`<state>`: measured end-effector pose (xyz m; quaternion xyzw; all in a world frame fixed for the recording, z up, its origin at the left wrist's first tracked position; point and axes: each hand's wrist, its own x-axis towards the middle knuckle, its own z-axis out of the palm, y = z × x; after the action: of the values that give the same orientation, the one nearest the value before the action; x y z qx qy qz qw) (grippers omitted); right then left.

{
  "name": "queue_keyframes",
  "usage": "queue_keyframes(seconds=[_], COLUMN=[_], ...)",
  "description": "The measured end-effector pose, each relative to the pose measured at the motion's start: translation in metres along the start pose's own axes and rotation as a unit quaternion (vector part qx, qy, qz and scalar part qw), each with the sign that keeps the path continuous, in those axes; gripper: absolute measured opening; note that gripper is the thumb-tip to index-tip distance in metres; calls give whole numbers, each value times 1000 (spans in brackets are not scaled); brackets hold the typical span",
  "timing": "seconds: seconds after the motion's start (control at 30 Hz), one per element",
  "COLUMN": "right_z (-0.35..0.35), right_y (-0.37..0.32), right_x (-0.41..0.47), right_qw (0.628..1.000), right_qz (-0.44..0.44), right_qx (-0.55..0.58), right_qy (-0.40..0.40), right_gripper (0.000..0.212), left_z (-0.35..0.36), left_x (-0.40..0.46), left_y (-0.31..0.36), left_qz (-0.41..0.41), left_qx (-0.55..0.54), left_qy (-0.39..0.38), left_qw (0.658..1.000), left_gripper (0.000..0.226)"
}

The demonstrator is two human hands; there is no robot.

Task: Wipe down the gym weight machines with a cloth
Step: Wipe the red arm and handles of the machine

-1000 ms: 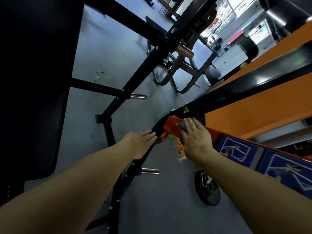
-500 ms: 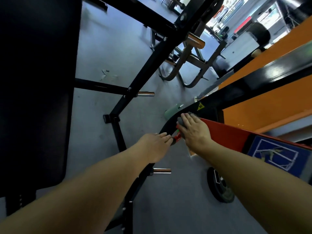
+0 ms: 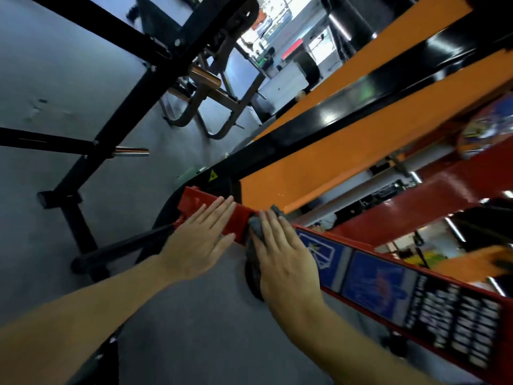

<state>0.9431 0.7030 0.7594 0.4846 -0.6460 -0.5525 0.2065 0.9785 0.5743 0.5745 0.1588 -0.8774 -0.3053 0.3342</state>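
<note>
Two bare hands lie on the red beam [image 3: 211, 207] of a weight machine, a glossy painted steel bar running slantwise across the view. The left hand [image 3: 198, 243] rests flat on it, fingers straight and close together, its grip wide and holding nothing. Just beside it, the right hand [image 3: 283, 259] presses a grey cloth [image 3: 256, 232] against the same beam — fingers stretched out over the fabric, not curled round it. The cloth looks soft and bunched; crumpled folds poke out past the fingertips and hang down the side of the bar under the palm.

Further along the beam sit blue instruction labels [image 3: 372, 279] and a block of blurred white lettering on black. Behind runs a shiny black rail [image 3: 347, 118] between broad orange panels [image 3: 319, 168], smooth and flat. To the left stands a matte black steel frame [image 3: 133, 107] with a short chrome peg [image 3: 133, 152] — all on a dull grey floor [image 3: 55, 65].
</note>
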Motion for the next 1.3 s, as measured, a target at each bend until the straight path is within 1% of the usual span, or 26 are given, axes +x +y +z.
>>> queue_keyframes(seconds=[0.07, 0.13, 0.17, 0.23, 0.37, 0.43, 0.5, 0.6, 0.67, 0.7, 0.73, 0.77, 0.83, 0.87, 0.93, 0.97, 1.03, 1.13, 1.2, 1.23, 1.3], right_z=[-11, -20, -25, -32, -43, -47, -50, -61, -68, -70, -72, -72, -68, -64, -54, -50, -42, -31, -26, -24, -21], right_y=[24, 43, 53, 74, 116, 133, 150, 183, 205, 213, 215, 214, 198, 183, 152, 137, 111, 85, 75, 71, 67], right_x=[-35, -56, -65, -78, -92, -96, -97, -93, -88, -86, -85, -86, -86, -87, -88, -90, -88, -81, -74, -66, -55], right_qw=[1000, 1000, 999, 998, 989, 984, 973, 939, 902, 886, 878, 878, 903, 922, 956, 966, 973, 984, 985, 985, 983], right_qz=[-2, -1, 9, 49, 140, 174, 228, 340, 411, 430, 436, 430, 384, 347, 259, 221, 172, 124, 102, 90, 60], right_qx=[3, 16, 25, 33, 47, 39, 32, 42, 78, 93, 103, 113, 123, 123, 124, 130, 154, 129, 138, 147, 169], right_qy=[-16, -25, -28, -28, -33, -26, -12, 38, 109, 148, 171, 177, 150, 124, 60, 29, 10, 10, 12, 24, 43], right_gripper=[77, 76, 74, 72, 69, 73, 77, 71, 68, 67, 68, 70, 68, 66, 68, 68, 67, 69, 69, 68, 65], left_z=[3, 5, 5, 1, -7, -11, -16, -22, -24, -25, -26, -27, -29, -29, -28, -27, -25, -31, -36, -41, -53], left_x=[15, 26, 32, 41, 54, 56, 56, 57, 57, 57, 55, 54, 47, 43, 33, 28, 20, 13, 13, 12, 13], left_y=[46, 81, 97, 120, 141, 143, 142, 141, 140, 139, 136, 134, 126, 120, 112, 111, 107, 95, 88, 83, 78], left_qz=[25, 40, 31, -13, -71, -86, -94, -99, -97, -95, -93, -87, -81, -85, -95, -98, -105, -116, -120, -130, -158], left_qx=[-71, -107, -132, -180, -192, -187, -184, -178, -173, -171, -167, -166, -164, -166, -175, -178, -182, -175, -172, -168, -180], left_qy=[30, 57, 67, 82, 61, 36, 17, -12, -26, -32, -38, -46, -58, -64, -70, -73, -75, -75, -71, -76, -60], left_qw=[997, 992, 988, 980, 977, 978, 978, 979, 980, 980, 981, 981, 981, 980, 978, 976, 975, 975, 975, 974, 969], left_gripper=[66, 65, 65, 67, 79, 83, 86, 91, 94, 94, 94, 92, 87, 86, 86, 87, 87, 87, 88, 86, 73])
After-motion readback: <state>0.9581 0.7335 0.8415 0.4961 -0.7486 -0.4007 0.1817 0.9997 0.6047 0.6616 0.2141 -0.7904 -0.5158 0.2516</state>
